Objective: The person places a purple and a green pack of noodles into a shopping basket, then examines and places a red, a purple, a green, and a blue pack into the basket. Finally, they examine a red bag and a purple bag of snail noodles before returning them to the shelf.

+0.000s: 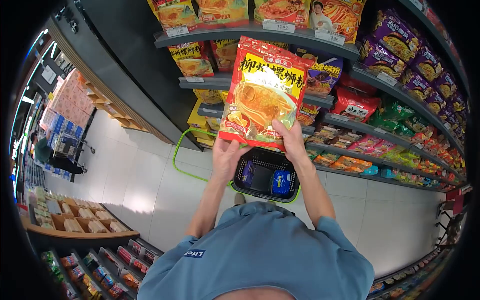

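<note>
Upright in front of me is a red and yellow bag of instant noodles (265, 95), its printed front facing me. My left hand (227, 156) grips its lower left corner from below. With the thumb lying over the front, my right hand (291, 140) grips the lower right side; its other fingers are hidden behind the bag. Below, on the floor at my feet, stands a black shopping basket (245, 189) with a green rim and a green handle (176, 159) swung out to the left. Inside it lie a dark purple packet (248, 173) and a blue packet (281, 182).
Shelves (295, 37) of bagged noodles with price tags rise ahead and curve to the right, holding purple bags (400, 32) and a red bag (355, 103). At left are wooden bins (75, 225) and a person (42, 150) beside a cart (67, 145). Pale floor tiles (135, 175) surround me.
</note>
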### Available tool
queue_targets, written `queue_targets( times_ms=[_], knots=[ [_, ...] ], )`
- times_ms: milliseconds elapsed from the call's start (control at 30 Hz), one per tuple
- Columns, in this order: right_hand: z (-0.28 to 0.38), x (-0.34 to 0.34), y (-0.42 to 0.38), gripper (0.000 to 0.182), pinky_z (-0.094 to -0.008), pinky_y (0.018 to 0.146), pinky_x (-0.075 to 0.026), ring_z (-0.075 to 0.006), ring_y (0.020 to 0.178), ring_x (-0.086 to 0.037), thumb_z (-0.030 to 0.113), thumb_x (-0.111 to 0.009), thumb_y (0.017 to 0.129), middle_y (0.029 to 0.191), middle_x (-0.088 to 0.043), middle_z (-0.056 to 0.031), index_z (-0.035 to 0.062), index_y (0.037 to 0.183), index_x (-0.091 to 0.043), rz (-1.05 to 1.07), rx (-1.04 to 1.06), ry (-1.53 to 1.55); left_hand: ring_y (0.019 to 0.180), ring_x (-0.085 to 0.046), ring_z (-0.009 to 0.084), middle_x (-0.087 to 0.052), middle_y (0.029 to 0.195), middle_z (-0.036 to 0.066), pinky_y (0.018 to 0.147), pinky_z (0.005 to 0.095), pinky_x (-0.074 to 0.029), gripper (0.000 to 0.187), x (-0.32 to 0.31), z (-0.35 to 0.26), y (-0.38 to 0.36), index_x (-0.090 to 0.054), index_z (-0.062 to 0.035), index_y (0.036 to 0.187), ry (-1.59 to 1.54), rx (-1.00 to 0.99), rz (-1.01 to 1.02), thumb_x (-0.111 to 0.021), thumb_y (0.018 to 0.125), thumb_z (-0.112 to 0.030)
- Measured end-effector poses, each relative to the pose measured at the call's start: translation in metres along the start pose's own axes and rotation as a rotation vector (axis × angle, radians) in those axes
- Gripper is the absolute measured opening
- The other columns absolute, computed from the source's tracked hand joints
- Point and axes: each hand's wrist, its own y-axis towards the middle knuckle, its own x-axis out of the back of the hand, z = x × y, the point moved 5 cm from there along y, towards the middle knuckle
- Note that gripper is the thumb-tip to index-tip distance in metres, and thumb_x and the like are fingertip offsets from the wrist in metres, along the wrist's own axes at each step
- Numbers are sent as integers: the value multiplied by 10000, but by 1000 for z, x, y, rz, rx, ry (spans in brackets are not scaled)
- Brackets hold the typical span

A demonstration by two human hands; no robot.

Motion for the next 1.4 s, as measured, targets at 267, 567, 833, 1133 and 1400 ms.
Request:
queue_targets(
  times_ms=[267, 567, 833, 1133, 1400],
  knots=[
    [16, -11, 15, 601, -310, 935, -411, -155, 1082, -514, 226, -683, 814, 1227, -522, -99, -20, 1282, -398, 82, 6, -135, 1152, -502, 204, -479, 1287, 120, 925, 326, -461, 849, -10, -41, 18, -246, -66, 1429, 722, -172, 103, -680, 716, 88],
    [32, -27, 16, 684, -301, 947, -407, -152, 1090, -512, 260, -721, 785, 1237, -514, -95, -15, 1300, -364, 48, -73, -109, 945, -623, 201, -648, 1037, 147, 842, 265, -464, 442, -13, -53, 36, -683, -22, 1023, 995, -527, 49, -539, 659, 185],
    [44, -44, 1, 1291, -318, 1038, -330, -199, 1265, -360, 117, -876, 536, 1441, -250, -122, 64, 1453, 31, 126, 143, -221, 932, -628, 202, -653, 1023, 149, 837, 268, -468, 416, -16, -72, 50, -686, -11, 1007, 1046, -555, 39, -523, 669, 169],
    [48, -49, 7, 536, -269, 965, -379, -150, 1164, -464, -10, -600, 820, 1322, -479, -113, 12, 1329, -434, -50, -25, -538, 964, -608, 140, -659, 1057, 123, 851, 243, -463, 426, -30, -86, 80, -634, -2, 1105, 1023, -213, 221, -464, 738, 132],
    [54, -58, -6, 568, -281, 947, -380, -230, 1125, -510, -135, -538, 711, 1218, -518, -146, 46, 1250, -533, -105, 470, -871, 1162, -505, 174, -465, 1324, 164, 936, 315, -444, 825, -17, -103, 59, -311, -124, 1421, 204, 118, 533, -709, 702, -59]
  ],
)
